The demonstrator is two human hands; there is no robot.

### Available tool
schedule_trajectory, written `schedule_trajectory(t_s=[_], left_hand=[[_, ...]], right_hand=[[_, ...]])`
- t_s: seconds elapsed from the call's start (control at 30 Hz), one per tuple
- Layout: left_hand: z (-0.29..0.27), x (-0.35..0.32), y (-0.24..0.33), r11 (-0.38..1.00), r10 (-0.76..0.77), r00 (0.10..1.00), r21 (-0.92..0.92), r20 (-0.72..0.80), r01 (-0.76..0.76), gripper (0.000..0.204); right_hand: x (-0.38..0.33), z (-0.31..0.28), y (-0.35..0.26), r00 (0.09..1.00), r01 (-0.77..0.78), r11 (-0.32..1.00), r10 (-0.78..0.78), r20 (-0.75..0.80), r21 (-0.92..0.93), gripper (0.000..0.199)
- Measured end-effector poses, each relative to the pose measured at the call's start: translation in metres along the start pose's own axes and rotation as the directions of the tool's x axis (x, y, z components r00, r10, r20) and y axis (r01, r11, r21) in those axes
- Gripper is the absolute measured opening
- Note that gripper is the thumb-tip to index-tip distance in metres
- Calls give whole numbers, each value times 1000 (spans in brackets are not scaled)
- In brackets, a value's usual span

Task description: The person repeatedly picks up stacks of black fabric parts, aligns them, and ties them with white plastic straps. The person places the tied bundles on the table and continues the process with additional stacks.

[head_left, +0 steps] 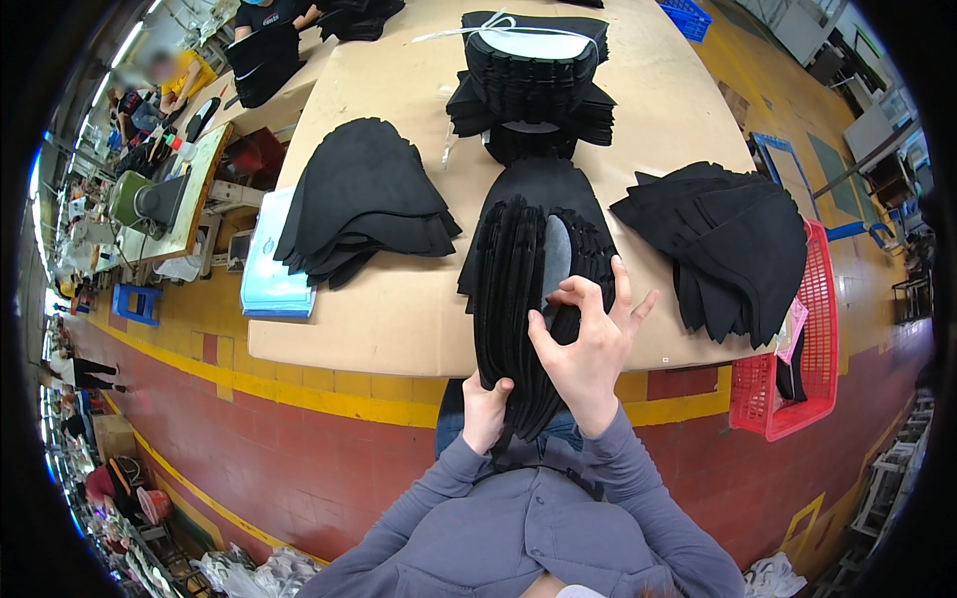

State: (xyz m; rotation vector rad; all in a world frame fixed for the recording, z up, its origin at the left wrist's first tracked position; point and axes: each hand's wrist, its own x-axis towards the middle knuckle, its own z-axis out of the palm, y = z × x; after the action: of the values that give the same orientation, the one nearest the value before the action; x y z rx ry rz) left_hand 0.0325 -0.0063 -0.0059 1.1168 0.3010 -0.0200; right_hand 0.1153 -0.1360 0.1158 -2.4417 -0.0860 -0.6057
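Note:
A thick stack of black shaped fabric pieces stands on edge at the table's front edge, its layers fanned toward me. A grey-faced piece shows among the layers. My left hand is wrapped round the stack's lower left end, thumb on top. My right hand is over the stack's right side, thumb and index finger bent together in a pinch at the layers beside the grey face, other fingers raised. What lies between those fingertips is too small to tell. Behind the stack lies a flat black piece.
Fanned black piles lie left and right on the table. A tied black bundle sits at the back. A blue packet lies by the left edge; a red basket stands right. People work far left.

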Motion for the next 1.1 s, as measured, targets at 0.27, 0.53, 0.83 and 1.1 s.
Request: schedule_trajectory(t_s=[0.27,0.53,0.83,1.1], left_hand=[[-2,-2,-3,999,-26,1000,-18,13,27,78],[3,-2,3,998,-22,1000,-59,16,22,79],[-4,1,-8,995,-30,999,-95,23,32,82],[-4,1,-7,997,-32,999,-67,9,33,83]], right_hand=[[-2,0,5,998,64,992,-62,20,-113,10],[-1,-1,0,1000,29,998,-29,0,-52,11],[-1,2,1,997,78,989,-76,20,-122,7],[0,1,0,999,37,998,-36,21,-48,10]])
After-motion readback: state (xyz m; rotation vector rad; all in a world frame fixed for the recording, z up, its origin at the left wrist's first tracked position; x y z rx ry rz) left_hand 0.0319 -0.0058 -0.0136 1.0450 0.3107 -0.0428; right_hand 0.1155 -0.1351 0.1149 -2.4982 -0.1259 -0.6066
